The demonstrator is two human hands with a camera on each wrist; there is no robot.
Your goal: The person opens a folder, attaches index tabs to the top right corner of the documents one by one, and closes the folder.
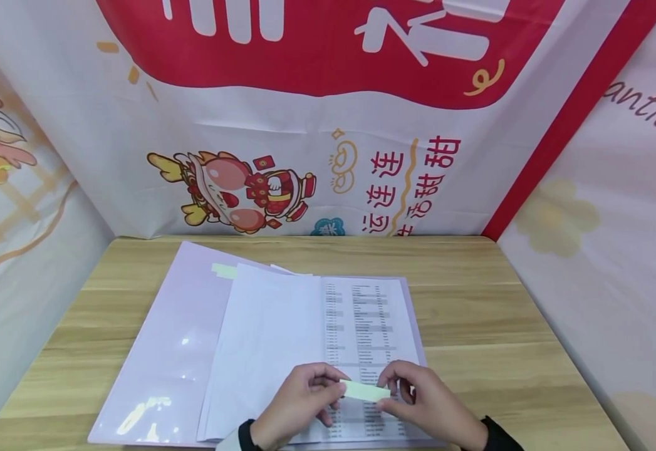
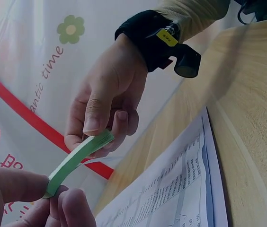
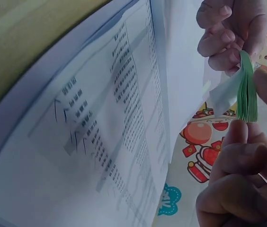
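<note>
A slim pad of pale green sticky notes (image 1: 366, 391) spans the space between both hands, above a printed page (image 1: 361, 326). My left hand (image 1: 299, 401) pinches its left end between thumb and fingers. At the other end, the thumb and index finger of my right hand (image 1: 430, 401) hold the edge. In the right wrist view the green pad (image 3: 247, 90) shows its leaves fanned at that end, and a pale strip (image 3: 224, 94) stands away from it. The left wrist view shows the right thumb (image 2: 93, 124) on the pad's tip.
Under the hands lies an open lavender folder (image 1: 164, 351), with a blank white sheet (image 1: 274, 332) turned to the left. Pale green tabs (image 1: 224, 270) stick out at that sheet's upper edge. Pen ticks (image 3: 62, 111) mark the printed list. Printed cloth (image 1: 282, 119) hangs behind the wooden table (image 1: 474, 300).
</note>
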